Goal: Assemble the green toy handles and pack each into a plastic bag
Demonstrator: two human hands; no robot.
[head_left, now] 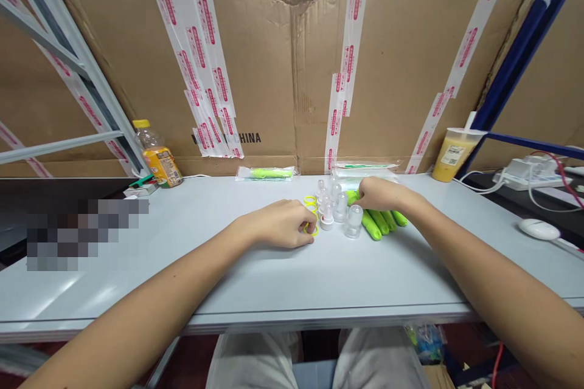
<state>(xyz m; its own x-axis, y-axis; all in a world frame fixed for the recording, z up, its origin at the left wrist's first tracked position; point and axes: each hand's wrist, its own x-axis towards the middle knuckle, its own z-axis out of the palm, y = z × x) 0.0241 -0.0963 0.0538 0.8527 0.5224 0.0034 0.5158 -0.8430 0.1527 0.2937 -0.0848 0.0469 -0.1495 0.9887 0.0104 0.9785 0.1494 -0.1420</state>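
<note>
Along the pale grey work surface (150,267), head view, looking forward and down. Hands apart, both low over one small cluster of items near the far edge. Left hand (285,223) curled down, fingers over a loose group of yellow rubber rings (311,216); rings touch or sit under the fingertips, grip itself cannot be told. Right hand (381,193) arched over a fanned row of lime-green rubbery tubes (376,222), fingers on the nearest tube's far end; again no telling whether clamped. Between the hands, clear capped vials (340,206) stand upright in a loose bunch, some with white parts, one larger vial just under the right hand.

Behind these, two clear plastic bags lie flat: one holding a lime-green piece (264,174), one wider bag (365,169) further right. Far left, a bottled tea drink (157,161) stands by the cardboard carton (269,73) with red-printed tape. Far right, a plastic cup of yellow drink (456,154) with a straw, a power strip (529,171) and a white computer mouse (538,229). Part of the left side is pixelated.
</note>
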